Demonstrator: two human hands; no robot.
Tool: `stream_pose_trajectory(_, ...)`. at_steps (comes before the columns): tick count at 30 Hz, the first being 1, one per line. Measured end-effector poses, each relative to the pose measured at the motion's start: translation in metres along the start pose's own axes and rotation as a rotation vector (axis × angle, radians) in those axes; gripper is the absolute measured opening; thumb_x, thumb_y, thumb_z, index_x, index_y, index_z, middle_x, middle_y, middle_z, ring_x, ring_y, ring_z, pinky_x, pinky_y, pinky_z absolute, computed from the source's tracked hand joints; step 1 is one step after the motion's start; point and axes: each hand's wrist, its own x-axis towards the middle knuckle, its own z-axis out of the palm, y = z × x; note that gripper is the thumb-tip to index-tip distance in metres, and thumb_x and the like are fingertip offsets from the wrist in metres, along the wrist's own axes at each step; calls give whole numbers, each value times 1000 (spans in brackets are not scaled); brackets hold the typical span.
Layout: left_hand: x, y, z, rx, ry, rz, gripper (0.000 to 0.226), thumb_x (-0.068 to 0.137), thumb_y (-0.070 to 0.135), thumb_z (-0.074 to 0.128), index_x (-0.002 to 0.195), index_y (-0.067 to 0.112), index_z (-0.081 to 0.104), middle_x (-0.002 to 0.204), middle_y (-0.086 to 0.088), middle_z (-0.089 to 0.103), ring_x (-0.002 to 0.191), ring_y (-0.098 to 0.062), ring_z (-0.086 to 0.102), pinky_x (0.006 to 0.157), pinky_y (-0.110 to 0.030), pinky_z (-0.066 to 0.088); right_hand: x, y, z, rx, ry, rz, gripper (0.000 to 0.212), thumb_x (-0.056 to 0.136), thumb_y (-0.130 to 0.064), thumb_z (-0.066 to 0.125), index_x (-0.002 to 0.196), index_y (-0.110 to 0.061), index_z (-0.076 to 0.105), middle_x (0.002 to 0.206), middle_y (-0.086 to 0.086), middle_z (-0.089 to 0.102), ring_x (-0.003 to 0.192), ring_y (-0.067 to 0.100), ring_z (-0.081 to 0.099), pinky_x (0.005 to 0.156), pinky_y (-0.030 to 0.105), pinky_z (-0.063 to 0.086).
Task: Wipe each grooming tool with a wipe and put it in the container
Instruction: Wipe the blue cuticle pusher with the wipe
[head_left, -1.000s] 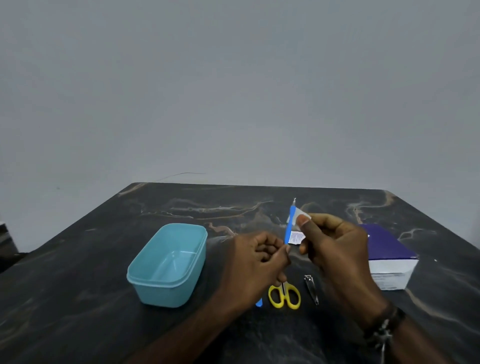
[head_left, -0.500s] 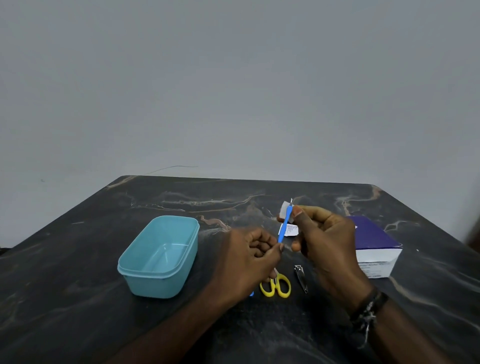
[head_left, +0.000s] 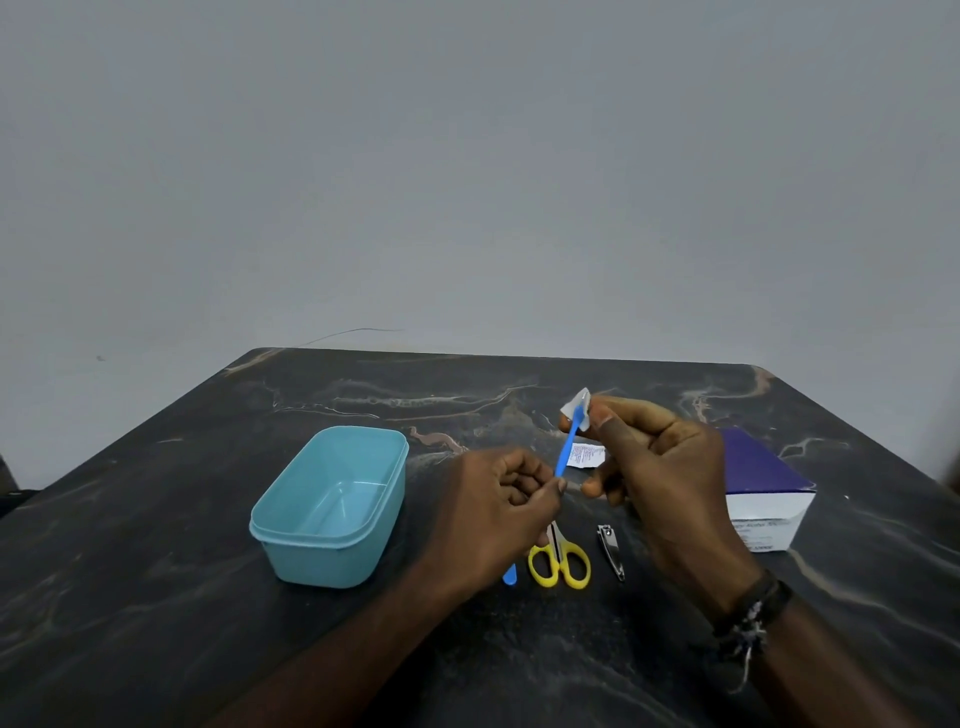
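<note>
Teal container (head_left: 332, 504) holding nothing, left hand (head_left: 498, 514) pinching blue tool (head_left: 566, 452), right hand (head_left: 649, 467) pinching wipe (head_left: 579, 410)

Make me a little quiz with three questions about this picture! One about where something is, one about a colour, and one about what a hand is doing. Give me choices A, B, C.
1. Where is the nail clipper?
A. Inside the tub
B. On the table, right of the scissors
C. On top of the box

2. What colour are the scissors' handles?
A. Yellow
B. Red
C. Green

3. What is the right hand doing?
A. Lying flat on the table
B. Lifting the tub
C. Pinching a white wipe around the tip of the blue tool

Answers:
1. B: it lies on the dark table beside the scissors.
2. A: both loops are yellow.
3. C: the wipe is wrapped on the blue tool, whose lower end the left hand holds.
</note>
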Motion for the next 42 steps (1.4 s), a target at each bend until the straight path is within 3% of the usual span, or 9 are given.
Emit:
stream_pose_trajectory(3, 0, -1, -1, 60, 22, 48, 6, 86, 13, 71, 81, 9, 70, 60, -3, 68, 48, -16, 66, 44, -20, 50, 2, 2, -2, -8, 1, -10, 14, 90, -17, 64, 92, -4, 68, 83, 3, 78, 35, 14, 55, 35, 19, 40)
stream_pose_trajectory(10, -1, -1, -2, 128, 13, 142, 4, 86, 14, 70, 88, 11, 73, 63, -7, 70, 50, -23, 65, 49, -42, 57, 4, 4, -5, 4, -91, -12, 13, 91, -13, 59, 100, -11, 69, 86, 8, 77, 39, 11, 51, 38, 18, 39)
stream_pose_trajectory(14, -1, -1, -2, 172, -37, 209, 14, 90, 14, 64, 98, 12, 75, 62, -4, 70, 49, -21, 65, 52, -38, 56, 4, 6, -4, 12, -161, 12, 15, 93, -12, 57, 97, -3, 69, 90, 11, 75, 41, 10, 49, 38, 18, 37)
stream_pose_trajectory(20, -1, -3, 0, 180, -41, 191, 15, 91, 16, 63, 97, 10, 75, 61, -8, 69, 50, -24, 65, 54, -45, 55, 8, 7, -7, 119, -134, 66, 13, 92, -14, 58, 90, -11, 70, 92, 8, 76, 42, 8, 48, 43, 22, 36)
stream_pose_trajectory(28, -2, -2, -2, 189, -44, 187, 16, 92, 18, 61, 90, 10, 74, 62, -9, 70, 48, -19, 65, 52, -44, 53, 6, 7, -6, 126, -130, 98, 12, 89, -15, 61, 91, -8, 71, 96, 9, 76, 42, 8, 48, 52, 25, 37)
stream_pose_trajectory(32, -2, -2, -2, 187, -22, 190, 15, 92, 17, 62, 90, 10, 74, 59, -6, 69, 49, -18, 65, 53, -41, 54, 7, 6, -6, 144, -101, 97, 12, 89, -14, 61, 91, -7, 71, 95, 8, 77, 41, 8, 47, 44, 20, 40)
stream_pose_trajectory(36, -2, 0, -4, 171, -27, 204, 14, 93, 14, 62, 93, 8, 74, 58, -5, 68, 50, -16, 64, 51, -32, 55, 4, 7, -5, 106, -141, 120, 14, 87, -17, 63, 93, -7, 71, 96, 8, 76, 41, 9, 47, 47, 23, 38)
stream_pose_trajectory(42, -2, -2, -3, 192, -34, 210, 14, 92, 17, 62, 92, 10, 74, 61, -4, 69, 49, -16, 64, 51, -37, 56, 5, 7, -4, 161, -81, 109, 10, 88, -14, 63, 89, -8, 71, 92, 7, 77, 39, 7, 44, 43, 19, 41)
